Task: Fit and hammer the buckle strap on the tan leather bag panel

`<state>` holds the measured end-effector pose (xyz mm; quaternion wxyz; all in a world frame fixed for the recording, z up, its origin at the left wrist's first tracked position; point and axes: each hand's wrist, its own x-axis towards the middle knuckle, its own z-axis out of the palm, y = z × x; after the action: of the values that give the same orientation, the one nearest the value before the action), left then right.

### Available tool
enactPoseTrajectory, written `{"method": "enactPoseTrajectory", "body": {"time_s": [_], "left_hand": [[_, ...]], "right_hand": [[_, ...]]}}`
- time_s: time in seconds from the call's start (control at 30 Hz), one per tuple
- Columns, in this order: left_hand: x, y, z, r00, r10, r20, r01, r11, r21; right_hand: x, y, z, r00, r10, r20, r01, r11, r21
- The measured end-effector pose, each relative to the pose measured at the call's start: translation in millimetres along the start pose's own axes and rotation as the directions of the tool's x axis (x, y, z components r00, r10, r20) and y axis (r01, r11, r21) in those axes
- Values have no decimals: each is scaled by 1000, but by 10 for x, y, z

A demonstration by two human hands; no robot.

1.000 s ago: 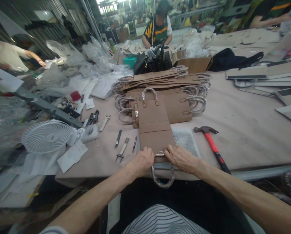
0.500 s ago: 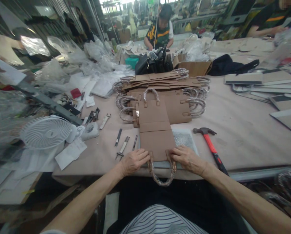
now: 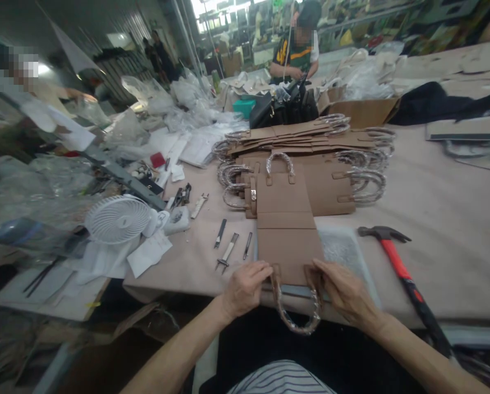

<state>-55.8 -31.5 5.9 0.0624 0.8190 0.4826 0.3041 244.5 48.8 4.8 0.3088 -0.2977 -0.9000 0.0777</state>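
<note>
A brown handbag panel (image 3: 286,241) with a handle at each end lies flat before me, a fold line across its middle. Its near handle (image 3: 296,328), wrapped in clear plastic, hangs past the table edge. My left hand (image 3: 247,287) pinches the panel's near edge by the left foot of that handle. At the right foot, my right hand (image 3: 347,290) grips the same edge between thumb and fingers; the fingertips are partly hidden. The far handle (image 3: 280,164) rests on a pile of similar brown panels (image 3: 331,189). Under the panel is a pale slab (image 3: 343,251).
A claw hammer (image 3: 396,262) with a red and black grip lies at right. Punch-like tools (image 3: 227,253) lie left of the panel. Farther left stand a white fan (image 3: 120,219) and plastic wrapping. Black bags (image 3: 288,106) and a cardboard box (image 3: 360,109) sit behind; a co-worker (image 3: 298,52) is beyond.
The view has turned left, so everything sits farther right in the picture. Both hands stay at the feet of the near handle; the panel lies much as before.
</note>
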Motion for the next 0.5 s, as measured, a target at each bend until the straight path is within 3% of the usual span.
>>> {"method": "enactPoseTrajectory", "body": {"time_s": [0.07, 0.1, 0.17, 0.23, 0.33, 0.4, 0.5], "left_hand": [[-1, -89, -76, 968, -234, -91, 235, 972, 4], [8, -163, -134, 928, -357, -111, 363, 931, 38], [45, -342, -284, 805, -581, -122, 593, 792, 142], [96, -527, -446, 664, -743, -86, 739, 633, 229], [177, -763, -629, 491, -871, 15, 832, 474, 288], [231, -884, -687, 437, -899, 21, 854, 422, 304], [319, -1025, -695, 404, -915, -1, 868, 383, 318]], "right_hand": [[49, -52, 63, 996, 85, -40, -84, 996, 19], [83, -78, 91, 994, 104, -38, -103, 994, 20], [145, -127, 145, 990, 141, -9, -141, 990, 5], [178, -160, 199, 986, 165, 23, -165, 986, -24], [173, -142, 275, 985, 161, 55, -160, 987, -30], [162, -83, 321, 989, 134, 66, -134, 991, -7], [172, 36, 382, 994, 90, 57, -92, 995, 26]]}}
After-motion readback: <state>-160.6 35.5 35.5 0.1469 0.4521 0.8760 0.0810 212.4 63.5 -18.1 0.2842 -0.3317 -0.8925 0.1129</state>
